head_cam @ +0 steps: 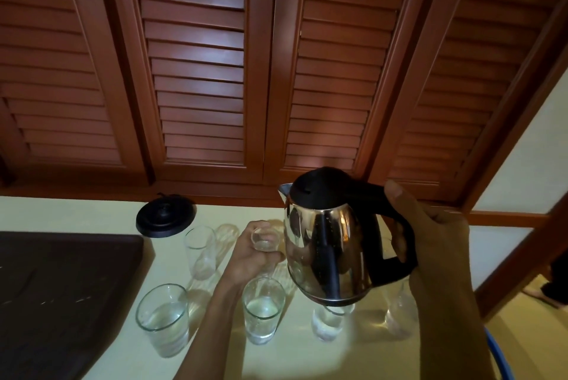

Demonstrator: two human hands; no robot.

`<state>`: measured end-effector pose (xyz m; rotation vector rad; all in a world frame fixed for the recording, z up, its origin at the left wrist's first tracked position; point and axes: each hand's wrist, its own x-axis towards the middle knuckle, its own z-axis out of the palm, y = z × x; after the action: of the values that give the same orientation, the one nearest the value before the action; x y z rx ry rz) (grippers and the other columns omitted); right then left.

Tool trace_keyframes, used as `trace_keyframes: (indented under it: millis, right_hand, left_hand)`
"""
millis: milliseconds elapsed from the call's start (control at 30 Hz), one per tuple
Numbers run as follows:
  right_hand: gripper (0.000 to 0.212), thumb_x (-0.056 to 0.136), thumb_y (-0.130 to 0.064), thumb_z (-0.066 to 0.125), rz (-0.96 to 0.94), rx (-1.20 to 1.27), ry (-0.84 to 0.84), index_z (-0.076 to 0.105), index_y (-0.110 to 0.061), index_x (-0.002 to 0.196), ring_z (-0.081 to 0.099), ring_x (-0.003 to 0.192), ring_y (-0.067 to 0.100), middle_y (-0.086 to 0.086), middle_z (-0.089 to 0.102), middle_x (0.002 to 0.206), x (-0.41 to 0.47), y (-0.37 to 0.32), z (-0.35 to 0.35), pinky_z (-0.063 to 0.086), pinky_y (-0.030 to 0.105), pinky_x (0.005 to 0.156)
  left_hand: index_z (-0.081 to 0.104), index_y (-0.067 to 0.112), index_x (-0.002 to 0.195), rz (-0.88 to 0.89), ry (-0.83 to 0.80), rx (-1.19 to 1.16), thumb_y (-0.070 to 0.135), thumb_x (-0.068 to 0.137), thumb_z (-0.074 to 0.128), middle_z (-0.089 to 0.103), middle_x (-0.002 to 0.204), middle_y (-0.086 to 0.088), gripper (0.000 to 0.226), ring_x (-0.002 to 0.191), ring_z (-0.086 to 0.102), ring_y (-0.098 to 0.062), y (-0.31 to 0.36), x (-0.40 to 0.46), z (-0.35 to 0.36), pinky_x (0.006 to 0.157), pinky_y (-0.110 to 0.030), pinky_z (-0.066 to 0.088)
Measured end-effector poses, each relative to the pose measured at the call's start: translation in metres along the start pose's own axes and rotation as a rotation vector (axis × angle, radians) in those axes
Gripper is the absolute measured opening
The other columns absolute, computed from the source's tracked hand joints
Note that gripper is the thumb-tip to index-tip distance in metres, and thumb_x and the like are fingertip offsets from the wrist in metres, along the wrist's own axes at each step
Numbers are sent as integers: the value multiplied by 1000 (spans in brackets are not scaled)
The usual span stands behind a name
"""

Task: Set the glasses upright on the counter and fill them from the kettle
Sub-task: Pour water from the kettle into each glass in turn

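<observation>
My right hand (430,244) grips the black handle of a steel kettle (325,241), held in the air above the pale counter (301,355), its spout pointing left. My left hand (255,250) is closed around a small clear glass (264,240) just left of the kettle, its mouth facing up towards me. Two glasses with water stand in front: one (164,319) at the left, one (262,309) in the middle. A tall empty glass (201,252) stands behind them. Two more glasses (329,322) (398,315) stand partly hidden under the kettle and my right arm.
The kettle's round black base (166,215) lies at the back of the counter. A dark tray (61,290) covers the left side. Brown louvred shutters (199,72) rise behind the counter. The counter's right edge drops to the floor, where a blue hose (501,355) shows.
</observation>
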<state>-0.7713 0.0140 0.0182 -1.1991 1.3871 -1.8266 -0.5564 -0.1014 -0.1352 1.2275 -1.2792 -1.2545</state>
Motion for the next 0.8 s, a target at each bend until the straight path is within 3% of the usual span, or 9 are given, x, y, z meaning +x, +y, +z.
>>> trace_keyframes:
  millis: [67, 133, 300, 400, 467, 567, 633, 700, 800]
  right_hand:
    - [43, 67, -54, 76, 5, 3, -3, 59, -14, 62, 44, 35, 13, -1, 50, 45, 0, 0, 0, 43, 24, 43]
    - [41, 68, -53, 76, 2, 12, -8, 60, -16, 62, 44, 35, 12, -1, 50, 45, 0, 0, 0, 42, 23, 41]
    - [45, 67, -53, 75, -15, 46, -17, 58, -12, 69, 45, 35, 11, -3, 51, 46, 1, -2, 5, 42, 21, 41]
    - [48, 67, -54, 75, -7, 41, -34, 56, -10, 70, 45, 36, 10, -4, 50, 46, 3, -2, 9, 43, 22, 42]
    - [45, 70, -52, 75, -6, 27, -50, 57, -12, 65, 44, 36, 12, -4, 49, 45, 5, -2, 12, 42, 24, 43]
    - [42, 69, -52, 75, -7, 32, -74, 56, -22, 47, 41, 35, 14, -4, 47, 42, 4, -4, 19, 40, 25, 44]
    - [45, 67, -55, 77, -12, 44, -81, 55, -23, 46, 41, 36, 14, -3, 48, 42, 4, -4, 22, 40, 26, 44]
    - [50, 66, -62, 82, -24, 46, -87, 55, -22, 51, 43, 35, 14, -4, 49, 44, 5, -4, 23, 41, 26, 44]
    - [62, 49, -82, 80, -29, 47, -106, 59, -25, 53, 45, 36, 12, -4, 51, 45, 6, -3, 26, 42, 23, 42]
  left_hand:
    - [52, 17, 120, -4, 1, 6, -19, 78, 74, 65, 111, -10, 60, 95, 71, -18, 2, -1, 0, 72, -18, 57]
    - [50, 23, 127, 34, 23, 20, -7, 73, 86, 64, 124, -13, 71, 109, 67, -21, 7, -2, -1, 82, -22, 55]
    - [56, 24, 128, 99, 78, -26, 1, 69, 92, 60, 124, -1, 73, 111, 57, 3, 41, -9, -12, 80, -14, 53]
    - [59, 23, 124, 145, 113, 56, 5, 71, 92, 64, 122, -2, 65, 117, 60, -7, 62, -10, -27, 90, -21, 51]
    - [61, 23, 122, 159, 104, 162, 10, 74, 91, 66, 119, -1, 57, 119, 62, -13, 78, -12, -38, 102, -33, 49]
    - [61, 29, 119, 171, 24, 382, 26, 77, 89, 67, 124, 6, 51, 120, 61, -12, 95, -9, -59, 105, -37, 47]
    - [61, 32, 116, 127, -21, 530, 29, 79, 87, 65, 131, 5, 45, 126, 59, -15, 99, -2, -75, 107, -39, 47]
    - [61, 33, 117, 64, -55, 664, 26, 82, 85, 62, 134, 5, 44, 127, 57, -17, 98, 6, -91, 104, -36, 45]
    - [59, 35, 133, -36, -121, 898, 30, 81, 86, 57, 125, 6, 59, 113, 54, -16, 89, 17, -115, 90, -29, 41]
